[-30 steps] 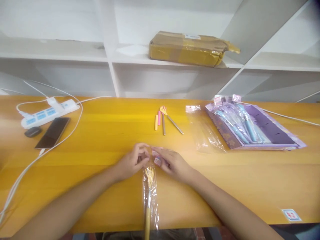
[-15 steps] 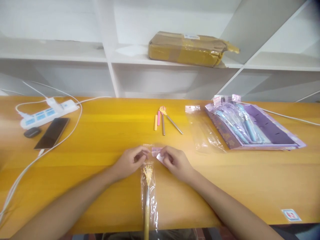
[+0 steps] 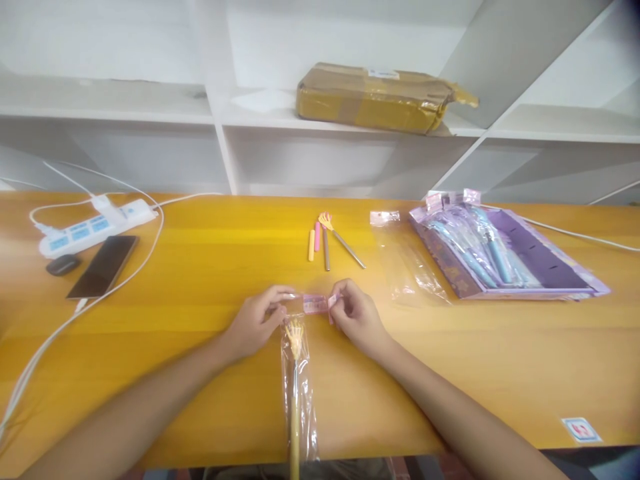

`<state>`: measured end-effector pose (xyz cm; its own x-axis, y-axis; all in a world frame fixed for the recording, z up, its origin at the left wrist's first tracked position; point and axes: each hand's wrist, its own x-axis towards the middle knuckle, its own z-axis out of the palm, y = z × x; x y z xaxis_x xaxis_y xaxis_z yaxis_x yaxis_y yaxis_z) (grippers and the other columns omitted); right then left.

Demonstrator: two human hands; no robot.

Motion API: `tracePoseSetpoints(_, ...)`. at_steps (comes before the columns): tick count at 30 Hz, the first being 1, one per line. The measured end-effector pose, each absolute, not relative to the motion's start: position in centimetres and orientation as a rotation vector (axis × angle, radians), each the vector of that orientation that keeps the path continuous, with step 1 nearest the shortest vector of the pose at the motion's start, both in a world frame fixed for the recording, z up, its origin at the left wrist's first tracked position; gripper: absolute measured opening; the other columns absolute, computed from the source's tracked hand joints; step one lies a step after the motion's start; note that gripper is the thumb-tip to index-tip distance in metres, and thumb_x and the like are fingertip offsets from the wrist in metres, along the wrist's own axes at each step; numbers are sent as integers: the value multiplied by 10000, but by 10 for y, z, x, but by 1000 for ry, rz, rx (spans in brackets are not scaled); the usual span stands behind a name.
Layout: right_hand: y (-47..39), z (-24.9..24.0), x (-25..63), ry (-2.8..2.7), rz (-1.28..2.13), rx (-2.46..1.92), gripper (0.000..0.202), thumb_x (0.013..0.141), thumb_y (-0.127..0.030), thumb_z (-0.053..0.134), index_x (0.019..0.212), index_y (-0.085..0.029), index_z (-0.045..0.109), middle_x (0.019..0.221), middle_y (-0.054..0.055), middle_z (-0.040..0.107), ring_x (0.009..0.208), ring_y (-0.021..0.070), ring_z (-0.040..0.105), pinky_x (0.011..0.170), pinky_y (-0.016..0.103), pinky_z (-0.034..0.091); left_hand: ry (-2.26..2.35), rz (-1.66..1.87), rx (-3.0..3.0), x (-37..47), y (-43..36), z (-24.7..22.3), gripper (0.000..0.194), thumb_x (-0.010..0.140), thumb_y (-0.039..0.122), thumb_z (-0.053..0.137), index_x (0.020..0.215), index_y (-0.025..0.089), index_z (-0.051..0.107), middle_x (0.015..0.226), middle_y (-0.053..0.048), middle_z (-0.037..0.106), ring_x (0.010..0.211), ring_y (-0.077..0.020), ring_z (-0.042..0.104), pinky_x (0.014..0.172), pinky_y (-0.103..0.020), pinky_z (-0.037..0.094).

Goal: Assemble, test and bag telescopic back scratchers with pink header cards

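Observation:
A yellow back scratcher (image 3: 295,400) with a hand-shaped head lies lengthwise before me inside a clear plastic bag (image 3: 311,427). At the bag's top left, my left hand (image 3: 255,323) has thumb and fingers around the clear edge; the exact grip is blurred. My right hand (image 3: 357,317) pinches the right end of a small pink label card (image 3: 315,304), which spans the gap between both hands, just above the bag. Farther back lie two metal-rod scratcher pieces (image 3: 347,248) with their heads together, beside a yellow handle (image 3: 311,245) and a pink handle (image 3: 317,237).
At right, a purple box (image 3: 565,267) holds several bagged blue scratchers (image 3: 493,250), with an empty clear bag (image 3: 405,260) alongside. A power strip (image 3: 97,227), phone (image 3: 103,267), black case (image 3: 63,265) and white cables occupy the left. A taped parcel (image 3: 375,100) sits on the shelf.
My right hand has shifted slightly right and up, and the pink card now shows more of its length. My left hand has moved a little left, its fingers straighter.

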<state>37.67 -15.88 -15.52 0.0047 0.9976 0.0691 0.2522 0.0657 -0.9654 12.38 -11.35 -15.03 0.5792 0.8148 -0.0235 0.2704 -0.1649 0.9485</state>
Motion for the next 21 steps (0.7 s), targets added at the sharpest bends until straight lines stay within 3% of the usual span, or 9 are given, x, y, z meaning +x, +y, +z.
tracePoseSetpoints(7,-157,-161,376,-1410,987,-1323,222,798,-157,605,869,-256,419,792,-27,587,691,133,591,555,221,463,851,669,1801,120,-113,-149,303,998,292,563,1248,208,712,893,-35,763,747,-189,685,760,-300,522)
tracePoseSetpoints(10,-159,-161,376,-1453,1022,-1275,228,820,-149,601,874,-258,409,783,-34,585,672,127,580,567,228,464,851,680,1820,120,-112,-147,298,974,278,569,1194,205,757,1088,-74,796,770,-189,691,747,-302,529)
tracePoseSetpoints(13,-160,-160,375,-1478,1082,-1171,217,873,-168,600,889,-261,405,793,-31,614,716,140,624,620,252,498,823,670,1836,121,-110,-147,327,971,268,573,1215,221,786,1309,-95,765,905,-226,734,839,-341,556)
tracePoseSetpoints(17,-160,-159,376,-1520,1044,-1178,211,914,-239,645,907,-256,435,855,-8,637,732,144,619,602,249,467,674,688,1908,119,-107,-151,385,1003,278,560,1333,253,758,1378,-101,741,1208,-295,698,1063,-439,503)
tracePoseSetpoints(21,-158,-159,379,-1543,932,-1222,149,960,-290,664,991,-243,526,828,-22,613,626,109,507,569,247,404,628,723,2029,117,-103,-154,379,1032,359,554,1341,280,758,1356,-111,751,1173,-305,661,1054,-491,487)
